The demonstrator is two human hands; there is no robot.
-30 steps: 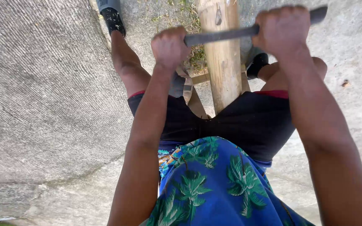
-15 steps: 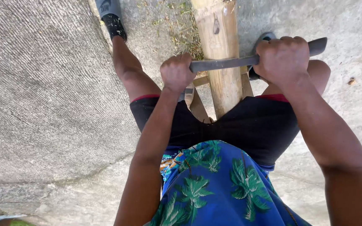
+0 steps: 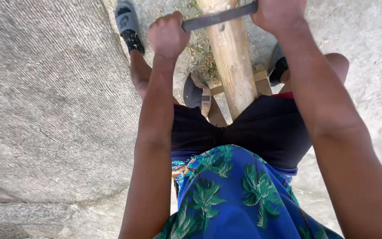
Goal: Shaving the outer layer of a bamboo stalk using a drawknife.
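Flat dark metal blade [image 3: 219, 17], long and narrow, lies crosswise on a pale, round peeled wooden pole [image 3: 231, 62], touching its upper face near the top edge of view. Left hand [image 3: 168, 35] grips the blade's left end, fingers curled tight into a fist round it; right hand [image 3: 279, 15] grips the right end, fingers wrapped over it too, partly cut off by the frame edge. Both arms stretched fwd, hands on either side of the pole. Pole runs from top centre down btwn the person's thighs, ending at black shorts [image 3: 261, 128]. Under the pole, a light wooden crosspiece [image 3: 261, 77] w/ a slanted leg, just beside a grey-and-tan object [image 3: 196, 93], kind unclear. Left foot in a grey slide sandal [image 3: 128, 24] w/ black strap, well left of the pole; right foot in a dark sandal [image 3: 279, 66], mostly hidden behind right arm. Blue shirt w/ green palm-leaf print [image 3: 235, 194] fills the bottom. Rough grey concrete ground [image 3: 45, 110] all round, w/ dry grass scraps [image 3: 202, 53] by the pole.
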